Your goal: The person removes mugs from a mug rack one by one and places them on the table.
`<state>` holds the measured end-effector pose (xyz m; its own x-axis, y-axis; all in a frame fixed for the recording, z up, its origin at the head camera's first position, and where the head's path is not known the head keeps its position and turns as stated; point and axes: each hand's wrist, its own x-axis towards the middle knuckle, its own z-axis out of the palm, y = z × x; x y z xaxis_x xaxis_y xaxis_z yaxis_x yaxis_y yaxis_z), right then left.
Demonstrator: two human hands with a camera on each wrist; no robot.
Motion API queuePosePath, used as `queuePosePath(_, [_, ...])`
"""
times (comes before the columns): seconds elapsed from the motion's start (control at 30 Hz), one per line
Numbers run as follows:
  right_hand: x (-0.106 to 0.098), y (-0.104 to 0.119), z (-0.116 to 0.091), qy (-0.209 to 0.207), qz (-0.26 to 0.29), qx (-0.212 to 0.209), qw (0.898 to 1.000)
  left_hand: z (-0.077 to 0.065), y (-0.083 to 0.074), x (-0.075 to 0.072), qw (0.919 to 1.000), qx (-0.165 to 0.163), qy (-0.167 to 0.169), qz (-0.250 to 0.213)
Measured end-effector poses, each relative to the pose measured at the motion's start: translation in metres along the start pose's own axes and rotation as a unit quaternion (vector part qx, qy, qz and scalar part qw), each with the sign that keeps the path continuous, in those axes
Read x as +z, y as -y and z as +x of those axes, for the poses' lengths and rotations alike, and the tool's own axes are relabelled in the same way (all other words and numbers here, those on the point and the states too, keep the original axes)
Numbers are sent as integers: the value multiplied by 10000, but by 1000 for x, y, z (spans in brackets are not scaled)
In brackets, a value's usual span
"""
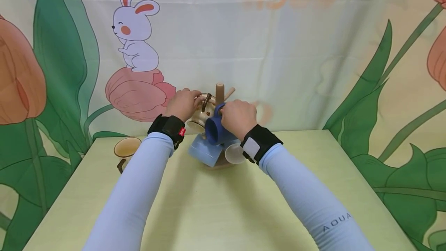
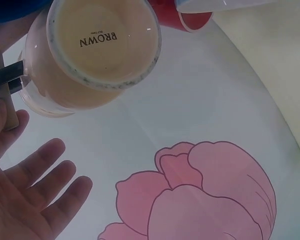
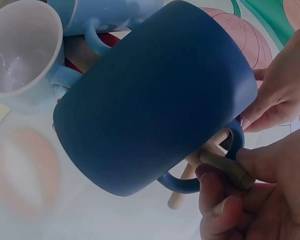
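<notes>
A wooden mug tree (image 1: pixel 219 93) stands at the table's back edge, hung with several mugs. My left hand (image 1: pixel 182 104) pinches the end of a wooden peg (image 2: pixel 10 107) with thumb and index finger; its other fingers are spread. From that peg hangs a cream mug (image 1: pixel 203 116), its dark handle around the wood and its base marked BROWN. My right hand (image 1: pixel 239 117) pinches the tip of another peg (image 3: pixel 230 169) between thumb and fingers. A dark blue mug (image 3: pixel 155 100) hangs there by its handle, tilted. The mugs partly hide the stand.
Lower on the tree hang a light blue mug (image 1: pixel 205 150) and a whitish mug (image 1: pixel 235 153). A red mug (image 2: pixel 195 20) shows behind them. At the table's left back corner stands a cream mug with a brown handle (image 1: pixel 127 147). A printed curtain (image 1: pixel 278 49) hangs behind.
</notes>
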<state>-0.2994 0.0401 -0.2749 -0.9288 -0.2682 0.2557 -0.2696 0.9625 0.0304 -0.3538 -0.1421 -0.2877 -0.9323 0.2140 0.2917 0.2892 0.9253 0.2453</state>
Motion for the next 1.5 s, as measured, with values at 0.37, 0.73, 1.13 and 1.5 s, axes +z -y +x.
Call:
queuePosePath(0.37, [1,-7,3,-84,2,74,9999,-7,0,1,9999,87,-141,27])
queuePosePath(0.73, [3,-14,8,216,381,372,9983,-14,-3,3,9996,61,-288,28])
queuePosePath(1.13, [5,-20,12,266,602,594,9961,-19,-4,3,9991,119,-397,39])
queuePosePath(1.5, [4,-26,14,329,749,673,9944,-22,-7,6,9988,161,-463,-3])
